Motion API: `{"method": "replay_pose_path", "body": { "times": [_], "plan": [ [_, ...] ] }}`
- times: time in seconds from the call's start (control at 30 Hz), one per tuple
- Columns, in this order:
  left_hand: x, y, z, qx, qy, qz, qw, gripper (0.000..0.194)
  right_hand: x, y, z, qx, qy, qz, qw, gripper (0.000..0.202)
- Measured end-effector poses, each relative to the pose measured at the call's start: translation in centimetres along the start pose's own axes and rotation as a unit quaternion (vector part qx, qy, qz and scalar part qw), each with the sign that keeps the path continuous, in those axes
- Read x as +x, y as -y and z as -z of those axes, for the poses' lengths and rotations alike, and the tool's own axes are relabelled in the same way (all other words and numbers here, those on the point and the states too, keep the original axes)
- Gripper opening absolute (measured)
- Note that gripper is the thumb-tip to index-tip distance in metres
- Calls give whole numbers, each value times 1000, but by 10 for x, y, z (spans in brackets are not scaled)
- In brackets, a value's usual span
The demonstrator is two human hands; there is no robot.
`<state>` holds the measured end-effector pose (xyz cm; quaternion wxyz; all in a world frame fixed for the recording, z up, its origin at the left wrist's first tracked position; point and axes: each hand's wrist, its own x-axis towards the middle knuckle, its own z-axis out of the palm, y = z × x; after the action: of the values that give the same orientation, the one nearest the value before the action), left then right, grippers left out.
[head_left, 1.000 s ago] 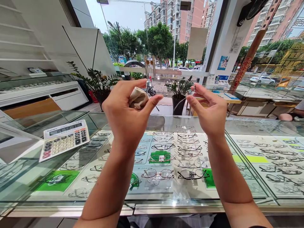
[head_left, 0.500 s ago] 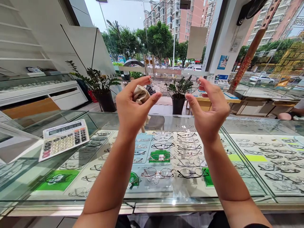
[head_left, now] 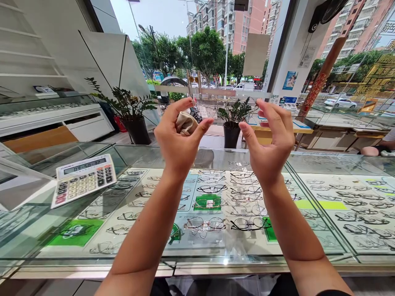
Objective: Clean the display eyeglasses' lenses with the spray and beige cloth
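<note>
Both my hands are raised above the glass counter, with a thin-rimmed pair of eyeglasses (head_left: 203, 112) held up between them. The frame is hard to make out against the bright window. My left hand (head_left: 176, 142) has its index fingertip at the left end of the glasses, and its curled fingers keep a crumpled beige cloth (head_left: 186, 123) in the palm. At the opposite end, the fingertips of my right hand (head_left: 273, 142) touch the frame. Both thumbs stand apart from the index fingers, pointing inward.
Under the glass top of the display counter (head_left: 185, 270) lie rows of eyeglass frames (head_left: 211, 188). A white calculator (head_left: 84, 179) rests on the counter at left. Potted plants (head_left: 137, 129) stand beyond, before the window. At far right, part of a seated person (head_left: 372, 151) shows.
My left hand has moved slightly to the right, and my right hand slightly to the left, so they are a little closer. The eyeglasses and cloth stay in hand.
</note>
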<state>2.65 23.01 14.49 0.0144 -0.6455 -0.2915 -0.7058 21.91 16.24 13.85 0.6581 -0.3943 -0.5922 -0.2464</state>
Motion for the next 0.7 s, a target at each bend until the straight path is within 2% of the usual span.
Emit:
{"method": "replay_pose_path", "body": {
  "times": [0.1, 0.27, 0.53, 0.7],
  "plan": [
    [-1, 0, 1, -12, -7, -2, 1000, 49, 0, -3, -1, 2, 12, -10, 1000, 45],
    [-1, 0, 5, -28, 14, 20, 999, 51, 0, -7, -2, 36, 29, -36, 998, 44],
    [0, -5, 10, 53, 2, -24, 998, 46, 0, -10, -1, 69, 51, -71, 994, 44],
    [0, -5, 12, 73, 15, -23, 997, 41, 2, -6, 4, 72, 54, -59, 994, 42]
  ]
}}
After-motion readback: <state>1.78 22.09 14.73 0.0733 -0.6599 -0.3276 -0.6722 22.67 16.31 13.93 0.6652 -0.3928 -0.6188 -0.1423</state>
